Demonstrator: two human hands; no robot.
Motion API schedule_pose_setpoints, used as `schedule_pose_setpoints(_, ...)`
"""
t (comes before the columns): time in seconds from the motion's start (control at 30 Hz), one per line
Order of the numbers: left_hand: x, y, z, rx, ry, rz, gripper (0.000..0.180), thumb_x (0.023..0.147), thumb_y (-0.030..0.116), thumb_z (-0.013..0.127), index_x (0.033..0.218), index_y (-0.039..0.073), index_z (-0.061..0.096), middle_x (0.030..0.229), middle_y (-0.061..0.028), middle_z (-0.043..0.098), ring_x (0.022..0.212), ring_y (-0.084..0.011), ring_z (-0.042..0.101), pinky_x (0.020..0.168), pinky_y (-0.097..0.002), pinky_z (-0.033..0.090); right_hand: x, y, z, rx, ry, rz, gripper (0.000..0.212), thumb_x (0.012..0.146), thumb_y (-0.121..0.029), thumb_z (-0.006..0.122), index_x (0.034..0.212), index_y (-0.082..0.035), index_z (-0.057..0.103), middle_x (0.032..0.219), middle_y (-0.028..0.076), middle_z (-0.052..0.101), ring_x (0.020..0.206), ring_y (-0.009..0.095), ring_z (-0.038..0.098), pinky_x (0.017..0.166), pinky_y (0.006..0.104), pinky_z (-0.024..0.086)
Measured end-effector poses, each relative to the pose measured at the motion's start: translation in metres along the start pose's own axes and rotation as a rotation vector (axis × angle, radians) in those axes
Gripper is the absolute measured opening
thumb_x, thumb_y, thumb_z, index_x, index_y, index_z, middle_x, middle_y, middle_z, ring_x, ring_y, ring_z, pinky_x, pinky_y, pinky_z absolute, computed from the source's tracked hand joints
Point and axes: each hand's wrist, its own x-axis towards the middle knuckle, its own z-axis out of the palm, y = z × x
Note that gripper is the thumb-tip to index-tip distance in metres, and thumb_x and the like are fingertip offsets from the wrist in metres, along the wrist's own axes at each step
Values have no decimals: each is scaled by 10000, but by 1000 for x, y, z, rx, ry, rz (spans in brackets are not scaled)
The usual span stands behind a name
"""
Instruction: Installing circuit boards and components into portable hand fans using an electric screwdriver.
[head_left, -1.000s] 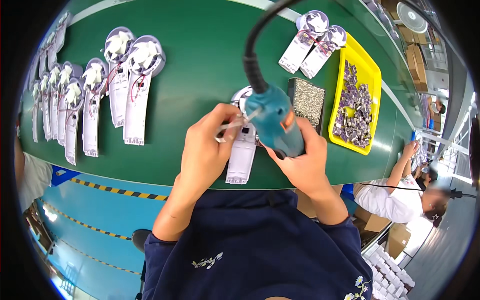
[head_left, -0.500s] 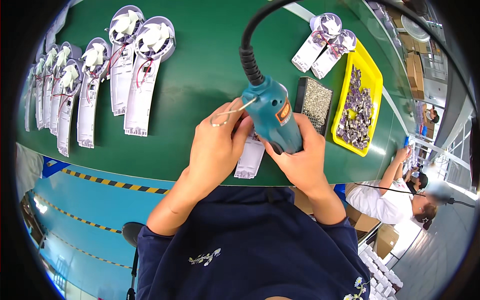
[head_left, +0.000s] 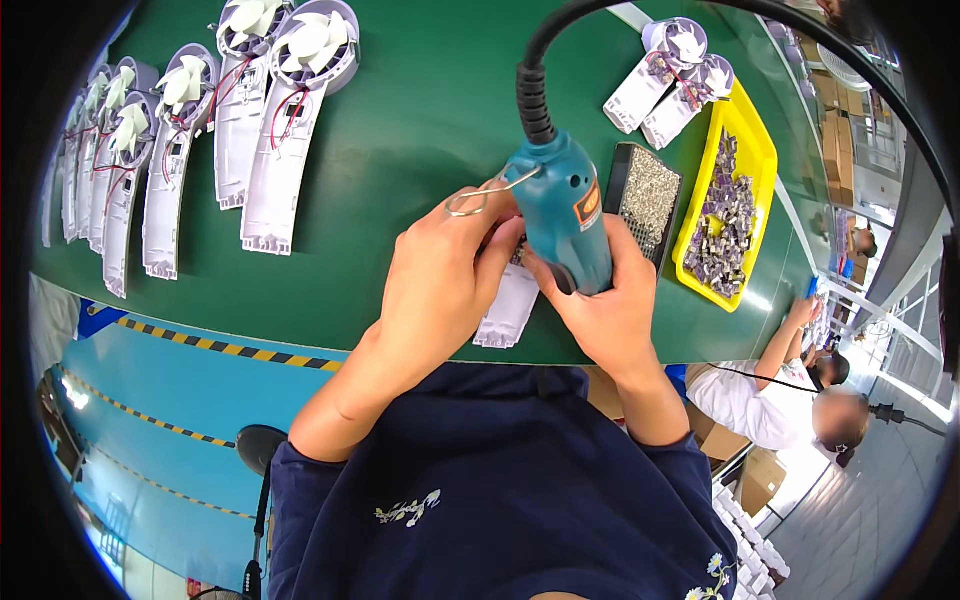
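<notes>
My right hand [head_left: 622,305] is wrapped round a teal electric screwdriver [head_left: 556,205], held upright with its black cord rising from the top and a wire hanging loop on its side. Below it lies a white fan handle shell [head_left: 507,312], partly covered by both hands. My left hand [head_left: 435,270] is closed over the shell's upper part, thumb and fingers bent near the screwdriver's lower end. The screwdriver's tip and whatever lies under the left fingers are hidden.
Several white handheld fan halves [head_left: 283,150] with red wires stand in a row at left. Two more fan halves [head_left: 640,95] lie at back right. Beside my right hand are a black tray [head_left: 622,180] of small screws and a yellow tray [head_left: 765,165] of small parts. A co-worker [head_left: 755,400] sits at right.
My view has shifted slightly. The screwdriver and both hands appear a little further right, still over the fan shell; the grip of each hand looks the same.
</notes>
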Motion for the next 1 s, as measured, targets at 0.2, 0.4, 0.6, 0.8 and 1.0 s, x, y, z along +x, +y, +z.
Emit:
schedule_pose_setpoints(0.2, -1, 3, 0, 14, -5, 5, 140, 935, 39, 596, 1071, 39, 631, 930, -154, 673, 826, -378, 656, 677, -458, 525, 0, 0, 0, 1, -3, 57, 386, 786, -142, 869, 1056, -19, 622, 889, 98, 732, 797, 142, 705, 731, 289, 542)
schedule_pose_setpoints(0.4, -7, 4, 1, 186, -32, 25, 225, 915, 30, 597, 1138, 59, 614, 988, -143, 667, 809, -383, 658, 654, -465, 531, 0, 12, -1, -72, -44, -17, 374, 789, -126, 852, 1057, -17, 616, 883, 113, 728, 807, 153, 715, 731, 299, 546)
schedule_pose_setpoints(0.6, -11, -7, 1, 171, -15, 135, 197, 880, 15, 625, 1066, 46, 682, 1033, -129, 671, 815, -361, 678, 682, -434, 553, 2, 12, -3, -87, -35, -69, 369, 797, -144, 834, 1074, -25, 622, 882, 107, 721, 801, 160, 706, 737, 308, 545)
schedule_pose_setpoints(0.8, -10, 6, -9, 57, -165, 45, 201, 822, 18, 722, 1022, 3, 705, 1017, -114, 669, 732, -285, 671, 663, -366, 550, 3, 13, -13, 15, -132, -38, 346, 812, -129, 804, 1080, -16, 617, 896, 112, 720, 821, 168, 710, 746, 306, 540)
schedule_pose_setpoints(1.0, -4, 4, -6, 137, -141, 73, 278, 774, 68, 803, 1034, 22, 717, 905, -102, 668, 669, -224, 632, 619, -336, 526, 3, 19, -18, 52, -151, -79, 345, 807, -105, 781, 1100, -17, 620, 882, 119, 707, 784, 179, 693, 741, 313, 530)
